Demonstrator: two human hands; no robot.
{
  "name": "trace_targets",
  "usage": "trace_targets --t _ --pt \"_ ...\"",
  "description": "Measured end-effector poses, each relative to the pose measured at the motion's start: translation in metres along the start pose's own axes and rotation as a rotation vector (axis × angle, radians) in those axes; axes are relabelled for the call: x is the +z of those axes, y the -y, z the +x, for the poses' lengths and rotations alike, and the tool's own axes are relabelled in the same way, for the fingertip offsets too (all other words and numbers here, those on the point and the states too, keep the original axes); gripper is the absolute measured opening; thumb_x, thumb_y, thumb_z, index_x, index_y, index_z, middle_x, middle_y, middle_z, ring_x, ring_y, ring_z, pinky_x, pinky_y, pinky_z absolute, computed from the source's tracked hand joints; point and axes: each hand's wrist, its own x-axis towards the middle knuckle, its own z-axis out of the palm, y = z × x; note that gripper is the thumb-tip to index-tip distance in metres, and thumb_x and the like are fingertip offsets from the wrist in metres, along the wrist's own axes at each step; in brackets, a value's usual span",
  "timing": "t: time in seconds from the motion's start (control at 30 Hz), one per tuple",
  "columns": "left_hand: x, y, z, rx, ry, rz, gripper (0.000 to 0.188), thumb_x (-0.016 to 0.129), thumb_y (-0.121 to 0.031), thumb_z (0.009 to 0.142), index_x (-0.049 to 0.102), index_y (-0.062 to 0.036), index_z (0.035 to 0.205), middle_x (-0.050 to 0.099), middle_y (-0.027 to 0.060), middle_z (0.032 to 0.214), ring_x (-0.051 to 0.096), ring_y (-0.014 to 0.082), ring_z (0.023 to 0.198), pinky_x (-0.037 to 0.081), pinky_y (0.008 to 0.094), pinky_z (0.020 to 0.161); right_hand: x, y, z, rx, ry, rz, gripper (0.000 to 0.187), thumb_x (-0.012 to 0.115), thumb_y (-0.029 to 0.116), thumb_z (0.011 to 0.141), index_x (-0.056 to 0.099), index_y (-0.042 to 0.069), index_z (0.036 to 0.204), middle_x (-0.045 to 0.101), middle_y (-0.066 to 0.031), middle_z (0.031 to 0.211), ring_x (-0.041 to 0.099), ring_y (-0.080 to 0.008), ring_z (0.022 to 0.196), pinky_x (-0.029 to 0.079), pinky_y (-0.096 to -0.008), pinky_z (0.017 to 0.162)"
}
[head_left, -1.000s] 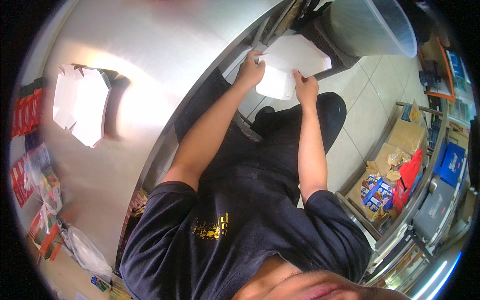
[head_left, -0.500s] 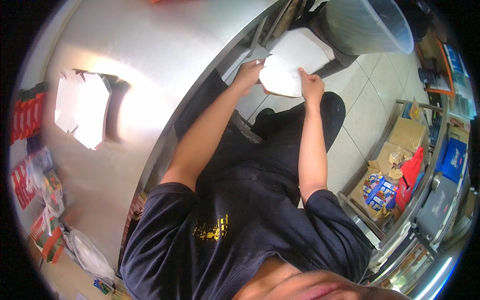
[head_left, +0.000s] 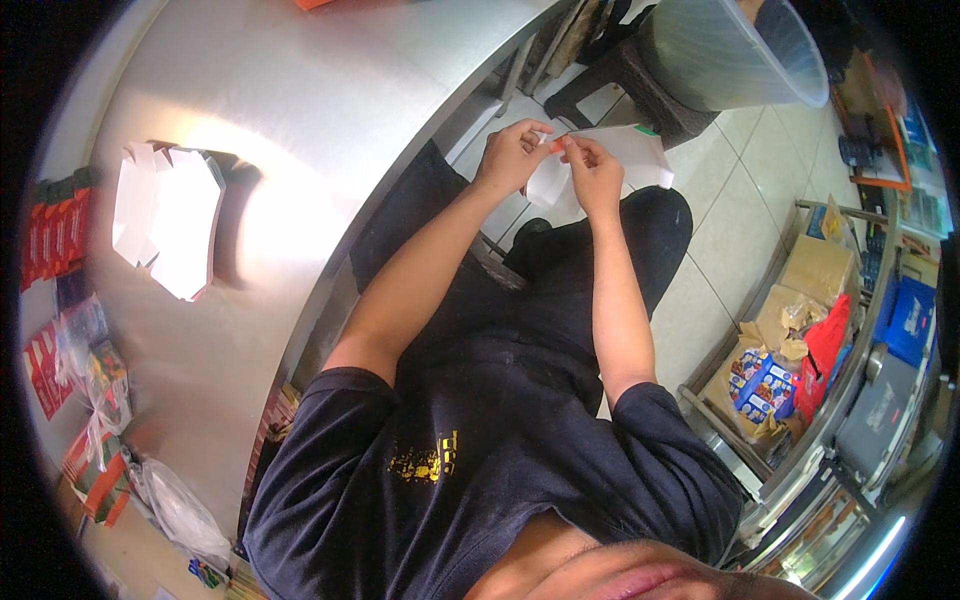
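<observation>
Above my knees, both hands hold a white cardboard box blank (head_left: 635, 158) with a printed outer side; touches of orange and green show along its upper edge. My left hand (head_left: 513, 158) closes on its left part near an orange patch. Close beside it, my right hand (head_left: 594, 176) pinches the same edge with thumb and fingers. The hands nearly touch, and they hide part of the fold. To the left, a stack of similar white box blanks (head_left: 172, 222) with notched edges lies on the metal table (head_left: 290, 60).
A translucent plastic tub (head_left: 735, 60) stands on a dark stool (head_left: 660, 95) ahead of me. At right, a rack holds cardboard boxes (head_left: 815, 268), blue packets (head_left: 762, 385) and a red bag (head_left: 822, 345). Red packets (head_left: 65, 230) and plastic bags (head_left: 180, 510) line the table's left side.
The blank has turned from its broad white face to a tilted, bent position, showing orange and green. My hands have come closer together at its upper edge.
</observation>
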Motion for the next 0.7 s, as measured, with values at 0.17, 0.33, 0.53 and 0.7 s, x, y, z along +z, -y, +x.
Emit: trace_targets --t 0.17,0.33,0.53,0.7 --pt "-0.007 -0.003 0.003 -0.102 0.064 -0.137 0.029 0.077 -0.019 0.089 0.071 -0.0021 0.112 0.076 0.0114 0.093 0.071 0.0144 0.082 0.057 0.0294 0.074 0.009 -0.018 0.004 -0.027 0.053 0.208 0.022 0.07 0.017 0.095 0.075 -0.002 0.105 0.076 -0.0087 0.086 0.071 -0.0153 0.075 0.055 -0.0296 0.071" --pt "-0.004 0.008 0.01 -0.179 0.089 -0.393 0.03 0.076 -0.019 0.09 0.071 0.0002 0.113 0.075 0.0107 0.098 0.071 0.0125 0.086 0.056 0.0264 0.072 0.012 -0.028 0.003 0.048 0.137 0.301 0.024 0.066 0.019 0.097 0.072 -0.002 0.109 0.074 -0.0094 0.09 0.07 -0.0164 0.079 0.054 -0.0315 0.072" --pt "-0.006 0.006 0.009 -0.287 0.131 -0.541 0.031 0.074 -0.02 0.093 0.069 -0.001 0.117 0.075 0.0094 0.104 0.07 0.0128 0.089 0.056 0.0264 0.072 0.009 -0.03 0.006 0.224 0.315 0.558 0.027 0.057 0.023 0.104 0.066 0.002 0.116 0.071 -0.0061 0.101 0.065 -0.0136 0.087 0.051 -0.03 0.078" --pt "-0.009 0.0 0.008 -0.34 0.17 -0.584 0.032 0.074 -0.022 0.093 0.069 -0.0006 0.117 0.075 0.0091 0.106 0.07 0.0133 0.093 0.056 0.0276 0.074 0.006 -0.021 0.004 0.366 0.364 0.737 0.028 0.053 0.026 0.106 0.062 0.003 0.12 0.068 -0.0047 0.103 0.062 -0.0129 0.09 0.05 -0.0304 0.082"
